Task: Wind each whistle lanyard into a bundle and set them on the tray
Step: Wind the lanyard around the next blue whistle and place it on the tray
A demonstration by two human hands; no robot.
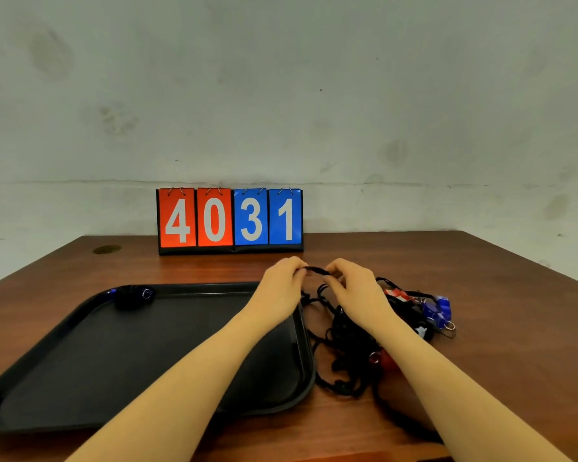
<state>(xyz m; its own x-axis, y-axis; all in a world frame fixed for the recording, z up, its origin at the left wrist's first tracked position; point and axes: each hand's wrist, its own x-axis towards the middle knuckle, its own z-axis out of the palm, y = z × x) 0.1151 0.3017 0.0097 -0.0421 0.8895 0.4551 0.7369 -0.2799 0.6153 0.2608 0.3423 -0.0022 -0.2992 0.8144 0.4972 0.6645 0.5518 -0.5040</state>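
Lanyards lie mostly unwound: nearest, a black tangle (pixel 344 355) sprawls on the table (pixel 481 311) just right of the tray (pixel 80 378), with a red whistle (pixel 386 360) showing at its right side, partly hidden by the right forearm. Farther right, blue whistles (pixel 437 310) and a red-and-white piece sit in the same heap.

Above the heap's far end, the left hand (pixel 281 281) and right hand (pixel 354 281) each pinch one black cord (pixel 316 271) between thumb and curled fingers, a short stretch held taut between them, the rest trailing down into the pile. This looks like the start of winding a second lanyard.

In the tray's far left corner rests one finished bundle (pixel 132 296), dark with a blue whistle. So one seems done and several remain; how many I cannot tell, since the cords overlap. Behind stands a scoreboard (pixel 229 220) reading 4031.
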